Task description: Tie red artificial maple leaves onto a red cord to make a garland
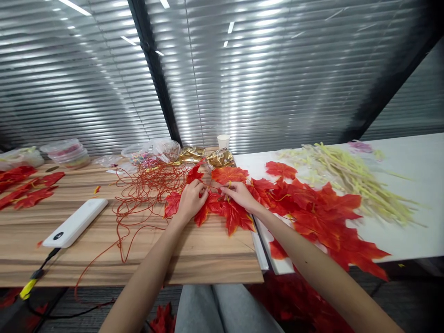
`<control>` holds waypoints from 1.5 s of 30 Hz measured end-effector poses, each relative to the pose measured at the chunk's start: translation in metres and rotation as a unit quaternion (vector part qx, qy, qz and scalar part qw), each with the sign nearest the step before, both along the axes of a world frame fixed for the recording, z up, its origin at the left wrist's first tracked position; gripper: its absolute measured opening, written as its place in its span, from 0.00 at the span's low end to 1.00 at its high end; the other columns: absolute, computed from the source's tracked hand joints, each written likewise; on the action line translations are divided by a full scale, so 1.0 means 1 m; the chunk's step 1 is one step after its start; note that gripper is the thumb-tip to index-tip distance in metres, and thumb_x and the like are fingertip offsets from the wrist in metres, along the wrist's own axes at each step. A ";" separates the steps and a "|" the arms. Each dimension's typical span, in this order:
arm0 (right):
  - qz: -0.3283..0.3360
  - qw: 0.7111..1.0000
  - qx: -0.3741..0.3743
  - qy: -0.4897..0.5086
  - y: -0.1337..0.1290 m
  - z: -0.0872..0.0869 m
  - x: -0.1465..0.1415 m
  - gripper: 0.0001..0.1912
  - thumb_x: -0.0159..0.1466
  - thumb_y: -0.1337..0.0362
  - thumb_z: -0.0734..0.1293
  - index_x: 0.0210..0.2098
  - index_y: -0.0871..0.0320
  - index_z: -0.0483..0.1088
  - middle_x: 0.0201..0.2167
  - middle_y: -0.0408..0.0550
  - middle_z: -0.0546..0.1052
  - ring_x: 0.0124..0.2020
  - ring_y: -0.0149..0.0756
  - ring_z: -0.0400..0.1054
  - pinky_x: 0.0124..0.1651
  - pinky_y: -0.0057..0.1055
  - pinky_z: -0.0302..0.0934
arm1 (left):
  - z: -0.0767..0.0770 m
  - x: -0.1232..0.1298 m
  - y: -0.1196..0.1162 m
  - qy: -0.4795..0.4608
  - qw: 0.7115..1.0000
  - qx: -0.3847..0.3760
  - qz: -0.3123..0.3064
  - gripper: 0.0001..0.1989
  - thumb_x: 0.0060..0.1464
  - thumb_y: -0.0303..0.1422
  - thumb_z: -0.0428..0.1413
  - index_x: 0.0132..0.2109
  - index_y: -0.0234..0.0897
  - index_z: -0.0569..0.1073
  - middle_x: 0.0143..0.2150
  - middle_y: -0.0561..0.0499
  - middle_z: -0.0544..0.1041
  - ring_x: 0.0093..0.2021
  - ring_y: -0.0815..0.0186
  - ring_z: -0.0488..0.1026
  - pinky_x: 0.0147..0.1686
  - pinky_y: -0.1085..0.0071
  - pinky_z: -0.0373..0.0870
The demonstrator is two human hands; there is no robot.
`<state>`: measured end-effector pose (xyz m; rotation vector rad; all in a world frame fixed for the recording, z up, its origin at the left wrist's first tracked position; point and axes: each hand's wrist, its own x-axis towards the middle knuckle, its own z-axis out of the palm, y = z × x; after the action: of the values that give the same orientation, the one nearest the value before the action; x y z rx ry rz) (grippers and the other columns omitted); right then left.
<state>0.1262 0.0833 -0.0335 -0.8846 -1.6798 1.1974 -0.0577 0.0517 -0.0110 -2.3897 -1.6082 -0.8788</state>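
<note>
My left hand (192,199) is closed in a pinch among red artificial maple leaves (236,215) near the front of the wooden tabletop. Opposite it, my right hand (240,194) pinches too, fingertips a short gap from the left ones. A thin red cord (214,188) runs between the fingertips; the exact grip is partly hidden by the fingers. Leaves lie under and around both hands, and one orange-red leaf (229,175) is just behind them. Left of my left hand spreads a loose tangle of red cord (145,189).
A white power bank (76,223) with a black cable lies at left. Behind are plastic tubs (67,155), gold wrappers (222,158) and a paper cup (224,141). More leaves (322,208) and pale yellow strips (350,180) cover part of the white table. A gap separates the tables.
</note>
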 end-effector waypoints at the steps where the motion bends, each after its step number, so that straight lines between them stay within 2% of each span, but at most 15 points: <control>1: 0.000 1.000 0.001 0.000 0.000 0.000 0.000 0.14 0.57 0.56 0.63 0.27 0.62 0.70 0.23 0.46 0.74 0.24 0.31 0.66 0.30 0.28 0.59 | 0.000 0.000 0.000 0.001 1.000 0.000 0.000 0.07 0.55 0.31 0.47 0.31 0.37 0.68 0.32 0.50 0.67 0.35 0.66 0.66 0.34 0.69 0.62; 15: 0.011 1.000 -0.016 -0.001 -0.001 0.001 -0.001 0.13 0.56 0.56 0.64 0.27 0.62 0.70 0.24 0.46 0.74 0.24 0.30 0.65 0.29 0.27 0.58 | -0.001 0.000 -0.001 -0.001 1.000 -0.010 -0.009 0.07 0.54 0.31 0.47 0.31 0.36 0.68 0.32 0.50 0.68 0.33 0.66 0.66 0.34 0.69 0.62; 38: 0.017 0.999 0.005 -0.027 -0.001 -0.001 -0.001 0.12 0.56 0.58 0.63 0.26 0.62 0.71 0.21 0.45 0.73 0.24 0.32 0.66 0.30 0.28 0.58 | -0.002 0.000 0.000 0.013 0.999 -0.026 -0.019 0.08 0.54 0.30 0.47 0.31 0.36 0.69 0.32 0.49 0.68 0.33 0.67 0.67 0.35 0.70 0.63; 45: 0.018 0.999 0.012 -0.032 -0.001 -0.001 -0.002 0.12 0.56 0.58 0.63 0.28 0.62 0.71 0.24 0.46 0.74 0.26 0.32 0.67 0.32 0.28 0.60 | -0.002 0.001 0.000 0.020 0.999 -0.029 -0.020 0.08 0.55 0.31 0.47 0.32 0.36 0.70 0.33 0.49 0.68 0.33 0.67 0.67 0.34 0.70 0.62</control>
<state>0.1247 0.0828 -0.0343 -0.8908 -1.7649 1.1816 -0.0572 0.0515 -0.0133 -2.4708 -1.5987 -0.7968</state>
